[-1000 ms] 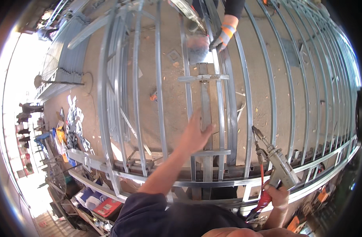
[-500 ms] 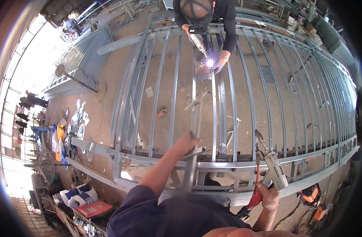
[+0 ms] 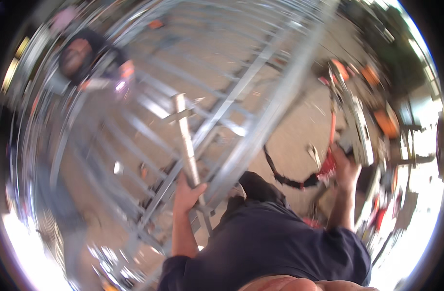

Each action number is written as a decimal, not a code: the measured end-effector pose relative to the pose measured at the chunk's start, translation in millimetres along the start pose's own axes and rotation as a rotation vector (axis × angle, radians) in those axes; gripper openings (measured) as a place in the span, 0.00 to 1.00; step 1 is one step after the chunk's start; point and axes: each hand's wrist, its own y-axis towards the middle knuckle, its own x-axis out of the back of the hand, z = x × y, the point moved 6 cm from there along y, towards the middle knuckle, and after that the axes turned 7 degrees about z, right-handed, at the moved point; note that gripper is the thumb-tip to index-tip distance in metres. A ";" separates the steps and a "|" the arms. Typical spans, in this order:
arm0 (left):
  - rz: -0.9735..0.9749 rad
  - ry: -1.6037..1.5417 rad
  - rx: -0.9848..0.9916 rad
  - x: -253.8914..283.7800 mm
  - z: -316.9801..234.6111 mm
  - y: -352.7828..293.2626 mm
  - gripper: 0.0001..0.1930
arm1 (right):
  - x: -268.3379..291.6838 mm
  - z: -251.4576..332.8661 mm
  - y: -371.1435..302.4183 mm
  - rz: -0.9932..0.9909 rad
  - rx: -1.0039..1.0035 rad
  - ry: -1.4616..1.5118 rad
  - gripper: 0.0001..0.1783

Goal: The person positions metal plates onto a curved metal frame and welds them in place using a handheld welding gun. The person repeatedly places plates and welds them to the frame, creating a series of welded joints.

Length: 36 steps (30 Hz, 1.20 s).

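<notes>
My left hand (image 3: 187, 193) is closed round a silvery metal bar (image 3: 187, 138) with short crosspieces near its two ends. The bar stands out away from me, over the near side of a welded metal frame (image 3: 275, 114). On the right, my right hand (image 3: 347, 169) grips a pistol-shaped welding gun (image 3: 361, 133) by its red handle, nozzle pointing away. A black cable (image 3: 290, 183) curves from the gun's handle toward my legs. The picture is smeared by motion, so the finer parts of the gun are hard to make out.
At the upper left a co-worker (image 3: 79, 58) bends over the frame with another welding gun, a bright spark (image 3: 120, 86) at its tip. An orange piece of equipment (image 3: 387, 121) lies on the right. Long rails and slats of the frame span the left and middle.
My view has swung to the right, so the frame now runs diagonally and the co-worker appears at upper left. The bar and welding gun remain in my hands, the bar now angled up and away.
</notes>
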 end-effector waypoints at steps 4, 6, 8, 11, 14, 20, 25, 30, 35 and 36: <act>0.184 0.051 0.031 -55.8 -13.5 -16.3 0.31 | 82.2 2.3 -49.5 -0.282 -0.064 0.288 0.20; 0.366 -0.036 -0.012 -99.4 -25.7 -14.3 0.30 | 130.6 -8.4 -84.2 -0.430 -0.005 0.269 0.22; 0.463 0.028 -0.024 -136.4 -41.4 -12.9 0.28 | 173.2 -23.7 -121.2 -0.564 0.043 0.294 0.22; 0.591 0.095 -0.139 -172.3 -56.0 -8.9 0.25 | 217.3 -47.2 -177.3 -0.694 0.009 0.295 0.24; 0.708 0.149 -0.187 -222.1 -82.1 -9.0 0.23 | 262.4 -73.6 -219.5 -0.834 -0.046 0.272 0.23; 0.811 0.202 -0.173 -327.7 -129.8 -22.0 0.22 | 349.1 -128.8 -273.6 -1.079 -0.244 0.177 0.22; 0.937 0.153 -0.199 -440.6 -163.6 -39.1 0.20 | 436.5 -158.0 -325.4 -1.296 -0.240 0.192 0.23; 1.299 0.080 -0.141 -588.5 -203.3 -65.6 0.26 | 512.0 -153.5 -431.4 -1.439 -0.046 0.306 0.32; 1.663 0.282 -0.153 -715.9 -211.1 -118.1 0.40 | 549.3 -107.7 -559.5 -1.475 0.019 0.321 0.30; 1.730 0.330 -0.171 -737.6 -215.3 -135.2 0.42 | 550.6 -91.1 -577.1 -1.497 0.015 0.251 0.29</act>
